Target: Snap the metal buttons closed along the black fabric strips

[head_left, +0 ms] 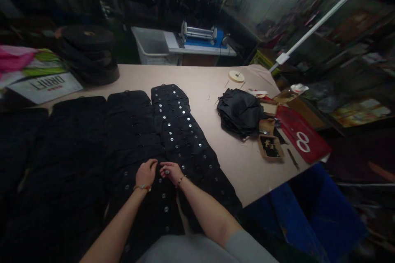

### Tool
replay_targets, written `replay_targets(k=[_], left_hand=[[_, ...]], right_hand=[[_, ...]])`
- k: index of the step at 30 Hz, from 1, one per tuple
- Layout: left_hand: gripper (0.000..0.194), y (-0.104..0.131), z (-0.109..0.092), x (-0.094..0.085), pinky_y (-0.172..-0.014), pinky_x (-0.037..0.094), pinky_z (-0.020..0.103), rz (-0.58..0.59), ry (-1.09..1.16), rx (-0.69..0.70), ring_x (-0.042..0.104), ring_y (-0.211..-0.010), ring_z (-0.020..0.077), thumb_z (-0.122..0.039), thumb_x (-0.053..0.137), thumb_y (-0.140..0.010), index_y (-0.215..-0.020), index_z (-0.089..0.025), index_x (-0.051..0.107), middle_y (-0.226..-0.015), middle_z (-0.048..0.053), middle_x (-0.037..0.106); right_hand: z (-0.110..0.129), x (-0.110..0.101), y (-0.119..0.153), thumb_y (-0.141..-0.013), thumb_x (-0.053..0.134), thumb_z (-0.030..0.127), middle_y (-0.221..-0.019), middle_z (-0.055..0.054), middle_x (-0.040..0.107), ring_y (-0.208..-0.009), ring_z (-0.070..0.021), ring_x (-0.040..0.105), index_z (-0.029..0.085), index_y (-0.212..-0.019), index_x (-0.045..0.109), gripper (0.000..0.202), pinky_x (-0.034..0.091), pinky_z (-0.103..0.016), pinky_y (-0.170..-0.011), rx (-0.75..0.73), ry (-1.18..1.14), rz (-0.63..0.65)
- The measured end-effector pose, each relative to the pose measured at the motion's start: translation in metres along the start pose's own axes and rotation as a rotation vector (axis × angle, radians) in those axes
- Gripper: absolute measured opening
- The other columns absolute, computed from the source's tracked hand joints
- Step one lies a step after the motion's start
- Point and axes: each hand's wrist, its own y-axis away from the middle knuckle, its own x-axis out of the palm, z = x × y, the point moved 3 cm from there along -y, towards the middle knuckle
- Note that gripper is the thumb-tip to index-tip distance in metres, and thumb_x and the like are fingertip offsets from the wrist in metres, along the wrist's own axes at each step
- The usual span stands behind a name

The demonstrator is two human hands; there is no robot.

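Both hands are close together over the black fabric panels [132, 144] laid in rows on the table. My left hand [146, 174] is closed in a pinch at the edge of a panel; what lies between its fingertips is too small to tell. Just beside it, my right hand [171, 172] has its fingers curled, with a small shiny round metal piece [167, 171] showing at them; its exact kind is unclear. Silver round fittings [170, 133] run in two lines along the rightmost panel. More of them dot the panel under my hands.
Right of the panels lie a black fabric pile [239, 111], a small open box of parts [270, 148], a red folder [304, 135] and a tape roll [236, 76]. Blue bins [308, 213] stand below the right edge. A black roll [88, 53] and carton [46, 86] stand back left.
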Motion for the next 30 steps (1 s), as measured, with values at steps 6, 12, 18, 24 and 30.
replay_targets(k=[6,12,18,24,30], left_hand=[[0.020,-0.006,0.007,-0.016,-0.078,0.047,0.028,-0.042,0.096,-0.115,0.066,-0.087,0.0187,-0.031,0.049,-0.088,-0.097,-0.026,0.066,-0.093,0.003,0.072],[0.016,-0.022,0.000,-0.018,-0.081,0.045,0.027,0.098,0.007,-0.017,0.065,-0.088,0.0180,-0.026,0.054,-0.086,-0.093,-0.026,0.069,-0.092,0.003,0.073],[0.016,-0.032,-0.008,-0.010,-0.083,0.044,0.030,0.155,-0.127,-0.024,0.063,-0.093,0.0194,-0.028,0.055,-0.085,-0.090,-0.027,0.070,-0.096,0.004,0.072],[0.020,-0.027,-0.016,-0.012,-0.082,0.042,0.032,0.156,-0.235,0.077,0.060,-0.095,0.0206,-0.027,0.050,-0.089,-0.095,-0.027,0.068,-0.100,0.005,0.069],[0.024,-0.030,-0.018,-0.010,-0.079,0.043,0.030,0.220,-0.338,0.173,0.058,-0.092,0.0192,-0.029,0.044,-0.093,-0.099,-0.028,0.067,-0.098,0.005,0.066]], right_hand=[[0.007,0.006,0.003,-0.075,0.072,0.024,-0.071,-0.005,0.070,-0.056,-0.0114,0.063,0.013,-0.093,0.064,0.022,0.050,-0.022,-0.052,-0.018,0.030,-0.070],[0.006,0.009,-0.003,-0.080,0.068,0.023,-0.067,-0.005,0.068,-0.053,-0.0106,0.062,0.012,-0.087,0.065,0.013,0.051,-0.019,-0.049,0.009,0.087,-0.081],[0.006,0.008,-0.002,-0.082,0.064,0.020,-0.068,-0.006,0.069,-0.053,-0.0109,0.063,0.011,-0.090,0.066,0.013,0.052,-0.019,-0.049,-0.012,0.069,-0.052],[0.003,0.007,-0.005,-0.084,0.062,0.021,-0.066,-0.006,0.069,-0.052,-0.0106,0.063,0.011,-0.091,0.065,0.013,0.051,-0.019,-0.047,-0.012,0.065,-0.064],[0.002,0.007,-0.007,-0.083,0.064,0.022,-0.065,-0.005,0.069,-0.051,-0.0108,0.063,0.011,-0.092,0.065,0.014,0.051,-0.019,-0.047,0.011,0.090,-0.088]])
